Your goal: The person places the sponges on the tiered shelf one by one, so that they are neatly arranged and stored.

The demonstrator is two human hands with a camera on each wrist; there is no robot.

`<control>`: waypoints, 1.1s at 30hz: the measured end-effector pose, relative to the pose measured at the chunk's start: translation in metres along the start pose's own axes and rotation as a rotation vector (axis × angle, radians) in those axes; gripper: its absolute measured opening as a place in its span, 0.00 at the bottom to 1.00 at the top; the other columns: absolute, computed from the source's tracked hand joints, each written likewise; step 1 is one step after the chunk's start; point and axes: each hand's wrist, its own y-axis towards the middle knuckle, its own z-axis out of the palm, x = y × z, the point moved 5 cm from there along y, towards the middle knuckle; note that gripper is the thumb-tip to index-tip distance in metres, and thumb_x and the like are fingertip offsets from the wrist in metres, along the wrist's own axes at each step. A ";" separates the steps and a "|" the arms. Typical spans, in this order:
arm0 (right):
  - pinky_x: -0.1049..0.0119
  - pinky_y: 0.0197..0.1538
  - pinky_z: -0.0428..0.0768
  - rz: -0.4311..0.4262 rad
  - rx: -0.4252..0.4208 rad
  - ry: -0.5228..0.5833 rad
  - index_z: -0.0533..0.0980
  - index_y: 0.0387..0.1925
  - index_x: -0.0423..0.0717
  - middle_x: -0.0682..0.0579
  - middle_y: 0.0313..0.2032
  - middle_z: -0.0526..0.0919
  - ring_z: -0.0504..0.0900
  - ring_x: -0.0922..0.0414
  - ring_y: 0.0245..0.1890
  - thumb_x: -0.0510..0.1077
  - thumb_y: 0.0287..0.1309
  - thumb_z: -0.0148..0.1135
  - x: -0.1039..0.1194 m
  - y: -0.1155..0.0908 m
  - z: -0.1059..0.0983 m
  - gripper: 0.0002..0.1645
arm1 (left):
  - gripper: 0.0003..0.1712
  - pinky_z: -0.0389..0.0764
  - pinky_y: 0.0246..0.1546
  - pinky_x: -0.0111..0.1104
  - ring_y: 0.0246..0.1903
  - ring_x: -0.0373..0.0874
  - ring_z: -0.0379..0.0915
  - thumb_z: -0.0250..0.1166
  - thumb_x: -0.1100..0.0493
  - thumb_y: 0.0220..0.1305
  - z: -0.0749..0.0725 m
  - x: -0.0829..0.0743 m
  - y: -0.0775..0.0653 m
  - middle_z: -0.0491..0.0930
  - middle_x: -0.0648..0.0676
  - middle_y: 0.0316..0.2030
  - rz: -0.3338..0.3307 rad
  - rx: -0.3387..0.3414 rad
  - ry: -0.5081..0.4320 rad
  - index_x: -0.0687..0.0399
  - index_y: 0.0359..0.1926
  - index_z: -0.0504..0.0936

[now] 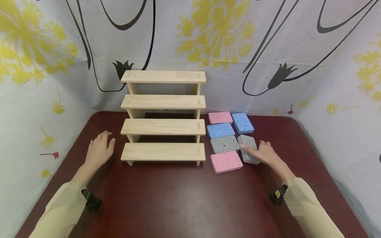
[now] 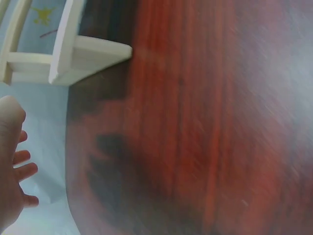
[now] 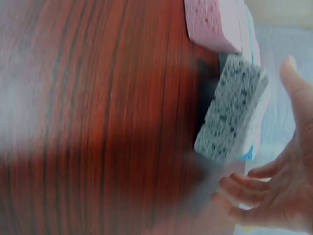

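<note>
My right hand is over the near right edge of a grey sponge, its thumb overlapping the sponge in the head view. From the right wrist, that grey sponge stands between the thumb and the spread fingers, which do not close round it. Beside it lie another grey sponge, a pink sponge in front, and a blue sponge behind. My left hand hovers over the table's left side with loosely bent fingers, holding nothing, left of a wooden four-step rack.
Farther back lie a pink sponge and a second blue sponge. The rack stands near the back edge of the dark red table. A patterned white cloth hangs behind and at both sides.
</note>
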 end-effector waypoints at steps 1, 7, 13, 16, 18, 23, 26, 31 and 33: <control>0.34 0.56 0.64 0.005 0.014 -0.001 0.41 0.63 0.18 0.20 0.60 0.48 0.59 0.30 0.55 0.81 0.46 0.41 0.002 0.001 0.001 0.73 | 0.24 0.52 0.56 0.66 0.59 0.71 0.55 0.44 0.56 0.69 -0.001 -0.002 0.003 0.60 0.74 0.60 0.000 -0.002 -0.013 0.71 0.57 0.64; 0.35 0.55 0.66 0.014 0.052 -0.020 0.39 0.62 0.16 0.18 0.59 0.47 0.60 0.31 0.52 0.80 0.47 0.42 0.010 0.001 0.004 0.74 | 0.25 0.58 0.55 0.62 0.59 0.70 0.56 0.43 0.56 0.70 -0.001 -0.017 0.020 0.59 0.74 0.61 0.006 -0.014 -0.091 0.71 0.58 0.63; 0.37 0.54 0.68 0.001 0.081 -0.032 0.41 0.60 0.14 0.18 0.56 0.51 0.61 0.31 0.51 0.78 0.48 0.45 0.016 0.003 0.005 0.71 | 0.26 0.60 0.55 0.60 0.60 0.67 0.55 0.41 0.53 0.71 -0.008 -0.029 0.036 0.59 0.73 0.60 -0.036 -0.046 -0.199 0.69 0.60 0.62; 0.44 0.46 0.74 -0.002 0.078 -0.037 0.48 0.58 0.15 0.21 0.51 0.59 0.64 0.35 0.46 0.77 0.48 0.48 0.018 0.003 0.005 0.67 | 0.27 0.62 0.54 0.57 0.58 0.66 0.58 0.41 0.52 0.70 -0.014 -0.035 0.045 0.60 0.73 0.58 -0.068 -0.071 -0.268 0.68 0.60 0.61; 0.50 0.41 0.74 0.005 0.077 -0.038 0.52 0.56 0.17 0.24 0.46 0.62 0.65 0.39 0.43 0.76 0.48 0.50 0.018 0.002 0.006 0.65 | 0.28 0.62 0.54 0.56 0.56 0.65 0.59 0.41 0.51 0.70 -0.018 -0.039 0.053 0.61 0.73 0.57 -0.080 -0.085 -0.307 0.69 0.61 0.60; 0.56 0.37 0.73 0.034 0.089 -0.021 0.54 0.54 0.19 0.28 0.43 0.64 0.65 0.41 0.41 0.74 0.47 0.53 0.019 0.001 0.008 0.62 | 0.31 0.62 0.57 0.53 0.58 0.62 0.58 0.42 0.48 0.70 -0.026 -0.049 0.073 0.60 0.70 0.60 -0.120 -0.086 -0.365 0.67 0.64 0.57; 0.53 0.39 0.74 0.038 0.096 -0.014 0.53 0.54 0.18 0.27 0.44 0.63 0.65 0.40 0.42 0.74 0.46 0.54 0.019 0.001 0.008 0.63 | 0.32 0.61 0.60 0.51 0.61 0.61 0.57 0.42 0.48 0.69 -0.029 -0.052 0.086 0.58 0.68 0.62 -0.156 -0.077 -0.404 0.66 0.65 0.55; 0.52 0.40 0.75 0.045 0.097 -0.012 0.53 0.54 0.17 0.25 0.45 0.63 0.66 0.39 0.42 0.74 0.46 0.55 0.018 0.001 0.008 0.64 | 0.33 0.59 0.64 0.49 0.63 0.62 0.55 0.44 0.49 0.69 -0.030 -0.060 0.104 0.57 0.68 0.64 -0.195 -0.040 -0.466 0.67 0.65 0.52; 0.54 0.39 0.75 0.051 0.094 -0.008 0.54 0.54 0.18 0.27 0.44 0.64 0.66 0.40 0.41 0.74 0.45 0.56 0.018 0.000 0.006 0.63 | 0.34 0.57 0.65 0.49 0.65 0.62 0.52 0.42 0.49 0.69 -0.027 -0.063 0.111 0.55 0.69 0.65 -0.209 0.015 -0.466 0.67 0.66 0.50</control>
